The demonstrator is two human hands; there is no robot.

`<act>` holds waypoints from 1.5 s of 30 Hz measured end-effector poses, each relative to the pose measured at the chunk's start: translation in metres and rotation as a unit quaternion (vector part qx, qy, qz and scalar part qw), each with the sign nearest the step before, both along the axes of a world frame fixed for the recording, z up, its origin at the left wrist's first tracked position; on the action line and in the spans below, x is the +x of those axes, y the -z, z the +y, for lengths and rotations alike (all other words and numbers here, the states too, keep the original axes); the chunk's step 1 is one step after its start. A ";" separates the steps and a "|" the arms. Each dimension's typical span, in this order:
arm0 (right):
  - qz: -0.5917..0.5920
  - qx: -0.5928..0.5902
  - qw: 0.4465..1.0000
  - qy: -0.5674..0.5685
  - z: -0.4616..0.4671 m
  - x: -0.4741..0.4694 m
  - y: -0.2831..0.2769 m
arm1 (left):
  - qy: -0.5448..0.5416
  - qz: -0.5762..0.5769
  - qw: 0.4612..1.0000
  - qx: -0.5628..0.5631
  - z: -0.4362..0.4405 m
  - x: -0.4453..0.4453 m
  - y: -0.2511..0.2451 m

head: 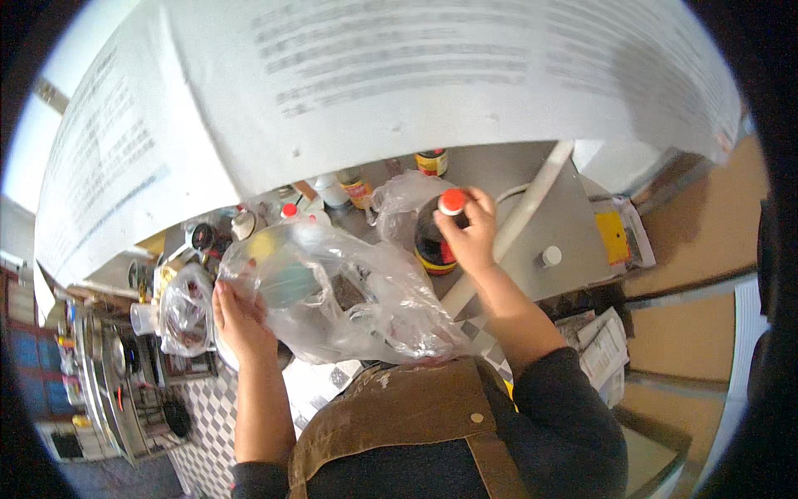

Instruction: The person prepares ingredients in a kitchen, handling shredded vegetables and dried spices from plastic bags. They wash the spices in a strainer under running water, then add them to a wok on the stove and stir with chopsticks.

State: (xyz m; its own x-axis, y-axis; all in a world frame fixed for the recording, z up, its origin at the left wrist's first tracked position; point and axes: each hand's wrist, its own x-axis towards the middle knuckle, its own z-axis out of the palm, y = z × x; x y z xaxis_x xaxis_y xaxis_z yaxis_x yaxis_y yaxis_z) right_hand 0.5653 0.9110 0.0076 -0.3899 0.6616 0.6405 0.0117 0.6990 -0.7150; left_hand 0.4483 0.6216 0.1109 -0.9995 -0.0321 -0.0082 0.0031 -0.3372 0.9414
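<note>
My right hand has its fingers around the top of a large dark bottle with a red and white cap and a red-yellow label low on its side. In front of my body, a crumpled clear plastic bag spreads between my arms. The thumb and fingers of my left hand grip the bag's left side. A teal round shape shows through the film, too blurred to name. Another piece of thin plastic bag lies beside the dark bottle.
A large white printed panel hangs over the grey counter. Jars, bottles and a red-capped container crowd the counter's back left. A pale bar crosses at right, near a white cap. Cardboard boxes stand right.
</note>
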 end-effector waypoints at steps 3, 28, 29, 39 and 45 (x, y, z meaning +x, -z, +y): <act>-0.013 0.008 1.000 0.023 0.023 0.002 0.004 | 0.039 -0.026 0.999 0.004 0.019 0.010 -0.021; -0.449 0.047 0.884 -0.126 0.014 -0.086 0.011 | 0.035 0.031 0.988 -0.145 -0.056 0.018 0.061; -0.510 0.095 0.854 -0.051 0.022 -0.105 0.021 | 0.045 0.055 0.982 -0.177 -0.063 0.023 0.061; -0.467 0.024 0.869 -0.162 0.065 -0.149 -0.098 | -0.041 0.047 0.981 -0.184 -0.112 0.052 0.074; -0.199 -0.220 0.875 -0.383 0.064 -0.125 -0.190 | -0.029 0.085 0.985 -0.150 -0.101 0.049 0.072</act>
State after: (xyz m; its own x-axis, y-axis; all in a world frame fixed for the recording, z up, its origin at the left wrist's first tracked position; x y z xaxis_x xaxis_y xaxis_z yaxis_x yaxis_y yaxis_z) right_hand 0.4404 0.9746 0.1979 -0.9611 0.2564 0.1022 -0.0308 0.2685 -0.9628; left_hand 0.4973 0.5204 0.0391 -0.9820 -0.0648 0.1774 0.1801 -0.0387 0.9829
